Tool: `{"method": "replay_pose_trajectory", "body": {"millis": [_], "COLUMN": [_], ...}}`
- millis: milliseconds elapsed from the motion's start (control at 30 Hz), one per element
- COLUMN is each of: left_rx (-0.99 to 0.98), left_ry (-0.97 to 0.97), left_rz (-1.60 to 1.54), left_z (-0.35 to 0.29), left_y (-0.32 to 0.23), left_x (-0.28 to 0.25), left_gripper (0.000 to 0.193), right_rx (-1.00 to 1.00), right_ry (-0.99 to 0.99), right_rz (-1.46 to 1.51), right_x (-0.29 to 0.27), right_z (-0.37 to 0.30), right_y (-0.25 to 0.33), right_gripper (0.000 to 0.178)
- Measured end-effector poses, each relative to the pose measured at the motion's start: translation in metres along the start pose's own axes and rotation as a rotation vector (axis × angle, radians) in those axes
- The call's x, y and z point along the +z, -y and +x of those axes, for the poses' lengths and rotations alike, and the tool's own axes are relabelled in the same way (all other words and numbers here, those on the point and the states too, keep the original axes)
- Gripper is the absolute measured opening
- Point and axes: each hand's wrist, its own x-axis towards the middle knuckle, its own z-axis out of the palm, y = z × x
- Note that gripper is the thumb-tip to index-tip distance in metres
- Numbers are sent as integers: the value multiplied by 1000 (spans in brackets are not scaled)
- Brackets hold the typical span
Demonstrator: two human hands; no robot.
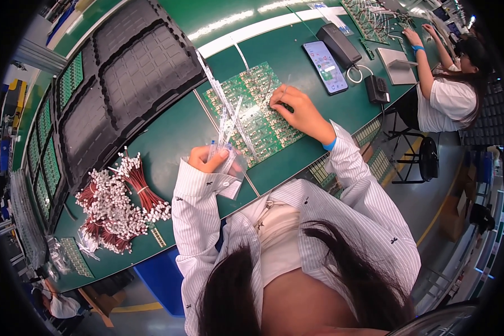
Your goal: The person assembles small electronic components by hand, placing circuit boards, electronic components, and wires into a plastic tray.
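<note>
Mid-frame, left hand (pixel 206 159) grips white strips (pixel 215 84) snugly; trailing ends could snag the circuit-board panel (pixel 264 120)! Right hand (pixel 302 110): grip unclear.

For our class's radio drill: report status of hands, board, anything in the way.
Left hand gripping pale strips. Right hand at green circuit-board panel, contact unclear. Strips hide parts of panel's left side in this view.

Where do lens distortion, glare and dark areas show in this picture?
Head view: the black tray has edges that look bent, and the corners fall to black; head view: white glare sits mid-panel on the circuit-board panel, and light streaks the green surface beyond the table; head view: the clear strips catch highlights.
</note>
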Motion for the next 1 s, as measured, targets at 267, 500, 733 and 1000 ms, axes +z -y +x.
{"method": "replay_pose_trajectory", "body": {"millis": [267,500,733,1000], "left_rx": [7,6,4,-15], "left_ry": [24,25,37,28], "left_rz": [2,-6,-12,-7], "left_z": [1,2,1,1], "left_y": [2,4,2,-4], "left_x": [-1,-1,-1,0], "left_gripper": [35,36,36,36], "right_rx": [-20,78,-67,-156], "right_ry": [39,60,-24,-59], "right_rz": [-229,-89,-76,-212], "right_x": [2,0,6,7], "right_z": [4,3,0,-9], "right_y": [12,9,-6,-10], "right_gripper": [8,7,8,16]}}
